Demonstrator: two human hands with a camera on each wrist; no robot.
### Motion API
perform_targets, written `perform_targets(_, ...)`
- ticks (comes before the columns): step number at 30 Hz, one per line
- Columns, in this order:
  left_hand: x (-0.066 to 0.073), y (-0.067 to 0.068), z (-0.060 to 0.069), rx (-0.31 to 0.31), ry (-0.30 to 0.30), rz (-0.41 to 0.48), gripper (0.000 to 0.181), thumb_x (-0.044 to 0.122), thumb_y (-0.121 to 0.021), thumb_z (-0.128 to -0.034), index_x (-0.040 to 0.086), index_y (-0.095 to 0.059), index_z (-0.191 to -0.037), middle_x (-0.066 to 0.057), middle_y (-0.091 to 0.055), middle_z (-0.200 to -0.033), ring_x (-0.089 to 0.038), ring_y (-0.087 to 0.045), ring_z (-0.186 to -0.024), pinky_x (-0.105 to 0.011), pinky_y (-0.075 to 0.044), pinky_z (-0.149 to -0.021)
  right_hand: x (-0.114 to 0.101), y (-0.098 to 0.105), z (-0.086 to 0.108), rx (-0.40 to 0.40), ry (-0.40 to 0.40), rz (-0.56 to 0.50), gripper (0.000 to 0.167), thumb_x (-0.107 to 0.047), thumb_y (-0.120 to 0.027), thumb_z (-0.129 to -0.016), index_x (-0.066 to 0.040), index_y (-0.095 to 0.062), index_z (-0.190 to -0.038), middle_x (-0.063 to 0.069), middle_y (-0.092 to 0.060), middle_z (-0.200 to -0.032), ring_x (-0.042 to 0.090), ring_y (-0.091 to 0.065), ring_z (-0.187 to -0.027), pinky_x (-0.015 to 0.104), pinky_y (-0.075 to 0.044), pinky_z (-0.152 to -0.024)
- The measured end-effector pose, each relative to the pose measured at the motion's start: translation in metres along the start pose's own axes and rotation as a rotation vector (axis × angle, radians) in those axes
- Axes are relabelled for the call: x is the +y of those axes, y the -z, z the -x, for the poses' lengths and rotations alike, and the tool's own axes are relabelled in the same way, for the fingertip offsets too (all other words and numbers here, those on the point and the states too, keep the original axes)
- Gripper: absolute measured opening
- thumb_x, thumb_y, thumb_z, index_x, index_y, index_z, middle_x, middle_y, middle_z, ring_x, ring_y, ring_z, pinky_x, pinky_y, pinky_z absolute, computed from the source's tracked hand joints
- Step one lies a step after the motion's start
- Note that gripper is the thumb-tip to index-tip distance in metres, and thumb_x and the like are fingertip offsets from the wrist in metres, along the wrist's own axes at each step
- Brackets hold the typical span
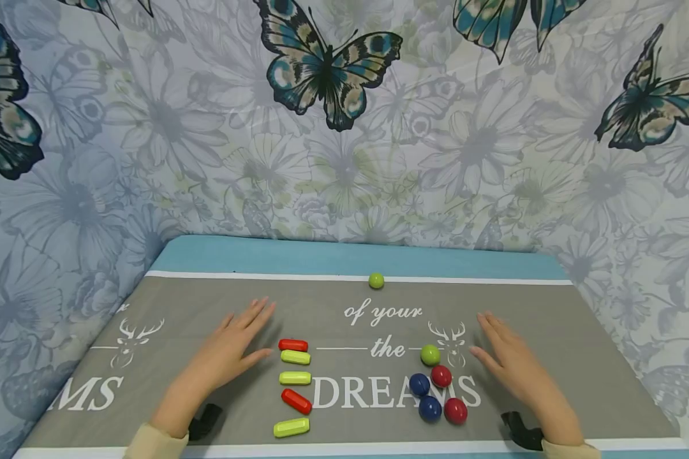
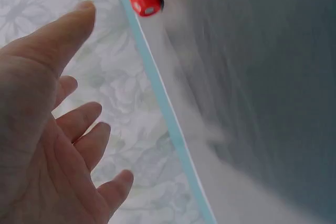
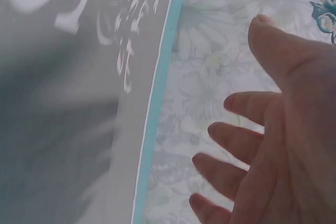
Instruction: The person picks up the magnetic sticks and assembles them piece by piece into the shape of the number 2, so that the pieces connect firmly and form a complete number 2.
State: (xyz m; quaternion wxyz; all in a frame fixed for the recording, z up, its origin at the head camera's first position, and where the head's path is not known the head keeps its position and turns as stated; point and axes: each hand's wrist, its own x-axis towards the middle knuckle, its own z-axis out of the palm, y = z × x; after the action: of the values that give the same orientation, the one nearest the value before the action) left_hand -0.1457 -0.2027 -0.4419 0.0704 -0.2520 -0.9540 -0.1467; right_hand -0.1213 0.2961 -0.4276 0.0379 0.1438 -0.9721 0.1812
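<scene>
My left hand (image 1: 229, 354) hovers over the mat, fingers extended and holding nothing, left of a column of small capsule-shaped pieces. Two are red, the lower one (image 1: 296, 401) lying slanted; three are yellow-green, with one (image 1: 291, 428) at the near end. In the left wrist view, a red piece (image 2: 144, 1) shows beyond the thumb. My right hand (image 1: 517, 370), also holding nothing with fingers spread, is right of a cluster of glossy balls: a green ball (image 1: 430, 355), two red balls (image 1: 456, 411) and two blue balls (image 1: 430, 408). The hand and the cluster are apart.
Another green ball (image 1: 376, 280) sits alone by the white line near the mat's far edge. The grey mat (image 1: 207, 421) has white lettering, deer heads and a light blue border (image 1: 321, 257). Behind it hangs a flowered cloth (image 1: 344, 185) with butterflies. Black wrist straps (image 1: 205, 422) show at both wrists.
</scene>
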Motion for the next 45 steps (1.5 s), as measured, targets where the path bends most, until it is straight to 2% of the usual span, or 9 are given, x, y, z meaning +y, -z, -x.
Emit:
perform_targets(6,0.003,-0.011,-0.004,-0.03,-0.019,0.169,0.086,0.025,-0.075,-0.0812,0.009,-0.025,-0.149,-0.014,-0.027,-0.149,-0.035,-0.043,-0.123,-0.058,-0.031,-0.098,-0.012,-0.004,-0.004,-0.008,0.028,-0.057,0.063,-0.031,-0.058,-0.094,0.004,-0.034,-0.142,0.027,-0.031,-0.142,0.046,-0.029,-0.128,0.063,-0.024,-0.098)
perform_targets(13,0.004,-0.021,-0.008,-0.071,-0.038,0.383,0.071,0.015,-0.074,-0.0819,0.003,-0.038,-0.142,-0.017,-0.038,-0.143,-0.037,-0.033,-0.129,-0.056,-0.032,-0.098,-0.013,-0.024,-0.008,0.002,0.075,-0.143,0.058,-0.025,-0.06,-0.093,0.001,-0.039,-0.14,0.024,-0.039,-0.139,0.044,-0.035,-0.125,0.059,-0.029,-0.098)
perform_targets(17,0.0,-0.027,-0.007,-0.125,-0.039,0.544,0.059,0.017,-0.069,-0.0861,0.002,-0.045,-0.137,-0.021,-0.04,-0.139,-0.04,-0.031,-0.129,-0.056,-0.031,-0.098,-0.016,-0.036,-0.011,0.001,0.076,-0.245,0.054,-0.025,-0.062,-0.092,-0.003,-0.045,-0.138,0.021,-0.046,-0.134,0.042,-0.042,-0.122,0.058,-0.033,-0.096)
perform_targets(22,-0.009,-0.035,-0.005,-0.138,-0.039,0.703,0.052,0.021,-0.065,-0.0894,0.003,-0.048,-0.136,-0.024,-0.038,-0.139,-0.042,-0.028,-0.13,-0.061,-0.026,-0.098,-0.024,-0.048,-0.015,-0.033,0.122,-0.376,0.051,-0.025,-0.061,-0.092,-0.004,-0.047,-0.136,0.017,-0.051,-0.131,0.038,-0.046,-0.119,0.057,-0.036,-0.094)
perform_targets(27,-0.015,-0.042,-0.005,-0.127,-0.062,0.743,0.05,0.018,-0.066,-0.0892,0.003,-0.05,-0.134,-0.023,-0.041,-0.138,-0.043,-0.028,-0.13,-0.062,-0.017,-0.101,-0.03,-0.055,-0.017,-0.075,0.13,-0.428,0.048,-0.023,-0.061,-0.093,-0.003,-0.048,-0.135,0.015,-0.05,-0.133,0.036,-0.043,-0.122,0.054,-0.034,-0.097)
perform_targets(30,-0.017,-0.045,-0.006,-0.124,-0.07,0.765,0.05,0.017,-0.066,-0.0885,0.003,-0.051,-0.133,-0.023,-0.042,-0.137,-0.043,-0.027,-0.13,-0.061,-0.01,-0.103,-0.032,-0.058,-0.017,-0.066,0.136,-0.445,0.047,-0.019,-0.061,-0.092,-0.001,-0.049,-0.134,0.015,-0.05,-0.133,0.035,-0.043,-0.122,0.053,-0.033,-0.098)
perform_targets(34,-0.018,-0.047,-0.007,-0.119,-0.064,0.784,0.048,0.018,-0.067,-0.0881,0.005,-0.053,-0.133,-0.021,-0.043,-0.137,-0.042,-0.027,-0.131,-0.059,-0.007,-0.104,-0.034,-0.061,-0.021,-0.021,0.149,-0.46,0.043,-0.012,-0.063,-0.09,-0.001,-0.053,-0.13,0.014,-0.054,-0.128,0.036,-0.046,-0.119,0.053,-0.034,-0.097)
perform_targets(40,-0.019,-0.048,-0.006,-0.135,-0.058,0.792,0.046,0.007,-0.063,-0.089,0.005,-0.052,-0.133,-0.027,-0.036,-0.14,-0.049,-0.019,-0.13,-0.066,-0.007,-0.101,-0.039,-0.066,-0.021,0.014,0.042,-0.488,0.038,-0.004,-0.066,-0.086,-0.004,-0.059,-0.123,0.01,-0.06,-0.12,0.033,-0.05,-0.116,0.053,-0.035,-0.097)
perform_targets(45,-0.018,-0.045,-0.004,-0.144,-0.013,0.794,0.045,0.006,-0.062,-0.0894,0.006,-0.053,-0.133,-0.027,-0.033,-0.142,-0.054,-0.011,-0.13,-0.068,-0.007,-0.1,-0.042,-0.068,-0.021,0.059,-0.011,-0.494,0.037,0.001,-0.068,-0.082,-0.004,-0.063,-0.118,0.009,-0.063,-0.115,0.031,-0.053,-0.112,0.05,-0.037,-0.096)
